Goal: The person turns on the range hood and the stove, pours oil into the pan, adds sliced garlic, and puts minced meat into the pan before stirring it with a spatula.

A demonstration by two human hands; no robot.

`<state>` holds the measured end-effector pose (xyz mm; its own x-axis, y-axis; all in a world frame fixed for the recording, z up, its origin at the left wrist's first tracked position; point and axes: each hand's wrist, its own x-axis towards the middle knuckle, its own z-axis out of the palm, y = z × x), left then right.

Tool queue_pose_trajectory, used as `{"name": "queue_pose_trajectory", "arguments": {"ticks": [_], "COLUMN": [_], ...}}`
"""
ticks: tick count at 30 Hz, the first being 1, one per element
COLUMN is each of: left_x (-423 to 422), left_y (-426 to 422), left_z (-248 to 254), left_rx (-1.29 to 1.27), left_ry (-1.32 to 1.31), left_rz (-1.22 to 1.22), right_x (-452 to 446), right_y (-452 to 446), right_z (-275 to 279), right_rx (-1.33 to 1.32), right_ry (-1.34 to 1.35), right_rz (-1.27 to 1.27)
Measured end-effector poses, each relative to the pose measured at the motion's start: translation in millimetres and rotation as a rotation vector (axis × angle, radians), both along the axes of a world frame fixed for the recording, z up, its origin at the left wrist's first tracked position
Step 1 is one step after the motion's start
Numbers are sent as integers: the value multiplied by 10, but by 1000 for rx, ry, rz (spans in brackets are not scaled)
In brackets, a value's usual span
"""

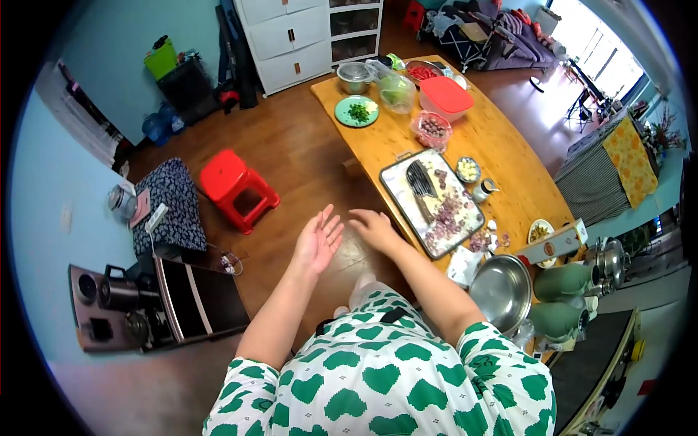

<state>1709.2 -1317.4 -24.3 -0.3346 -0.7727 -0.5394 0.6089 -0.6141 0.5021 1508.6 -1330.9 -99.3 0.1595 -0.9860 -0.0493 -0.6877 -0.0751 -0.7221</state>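
Observation:
My left hand (318, 240) is held over the floor in front of me, palm turned up, fingers stretched out and nothing in it. Beside it my right hand (376, 231) is also empty, its fingers apart and back turned up, near the table's edge. The two hands do not touch. Closest to my right hand lies a cutting board (452, 238) strewn with chopped purplish pieces. On it rests a knife (422, 187) with a dark, wide blade. Past the board stand a small bowl of pale cut pieces (467, 169) and a small jar (483, 190).
The wooden table (509, 156) also bears a steel pan (502, 292), a teal plate of chopped greens (357, 112), a red-lidded container (446, 97) and green flasks (563, 282). A red stool (234, 182) stands on the floor to the left, before a cloth-covered stand (171, 203).

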Motion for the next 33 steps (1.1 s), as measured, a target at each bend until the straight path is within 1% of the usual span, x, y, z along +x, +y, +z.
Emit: {"name": "queue_pose_trajectory", "arguments": {"ticks": [2,4,5,6,7,8,9,12,13,15,17,18,20,21,22,24,25,27,29,30,31,32,33], "left_x": [83,91,94,94,78,43,-10,-168,-252,-409,-632,-696,-741,-774,-814,-911,-879,-879,-917,-936,-954,-955,-897], "left_y": [-553,-1088,-1384,-1689,-2006,-2325,-2633,-3550,-3841,-4380,-4888,-5071,-5528,-5738,-5857,-6048,-6180,-6312,-6384,-6393,-6329,-6271,-6285], "left_z": [-202,-366,-490,-599,-691,-788,-877,-1135,-1205,-1391,-1566,-1702,-2264,-2500,-2620,-2823,-3002,-3295,-3328,-3050,-2518,-2226,-2336], "left_rx": [-26,-40,-32,-30,-26,-31,-32,-7,-2,-25,-120,-162,-258,-319,-320,-326,-209,-236,-264,-235,-198,-156,-113], "left_ry": [9,-31,-52,-74,-96,-185,-266,-438,-475,-557,-687,-751,-836,-877,-911,-977,-767,-774,-789,-727,-668,-609,-605], "left_rz": [-30,-58,-74,-92,-112,-123,-127,-148,-153,-177,-204,-222,-239,-255,-273,-321,-377,-446,-528,-554,-584,-613,-638], "right_x": [-249,-454,-553,-711,-788,-879,-987,-1190,-1268,-1482,-1586,-1612,-1544,-1449,-1374,-1320,-1299,-1251,-1235,-1204,-1178,-1126,-1065], "right_y": [-627,-1330,-1718,-2157,-2519,-2858,-3224,-4072,-4338,-4739,-4996,-5067,-5139,-5110,-5071,-5055,-5036,-5007,-4940,-4913,-4851,-4756,-4658], "right_z": [-296,-490,-541,-837,-900,-968,-1129,-1389,-1635,-2601,-2925,-2889,-2560,-2136,-1842,-1776,-1738,-1589,-1570,-1564,-1572,-1507,-1395], "right_rx": [90,206,376,404,396,394,392,522,537,104,14,147,341,399,455,448,448,454,439,427,421,412,401], "right_ry": [-343,-481,-607,-639,-653,-662,-656,-549,-494,-24,33,-140,-358,-406,-454,-569,-635,-718,-777,-811,-801,-825,-849], "right_rz": [-113,-263,-385,-412,-463,-515,-527,-616,-663,-681,-696,-727,-768,-787,-812,-869,-891,-942,-979,-1002,-990,-1016,-1040]}}
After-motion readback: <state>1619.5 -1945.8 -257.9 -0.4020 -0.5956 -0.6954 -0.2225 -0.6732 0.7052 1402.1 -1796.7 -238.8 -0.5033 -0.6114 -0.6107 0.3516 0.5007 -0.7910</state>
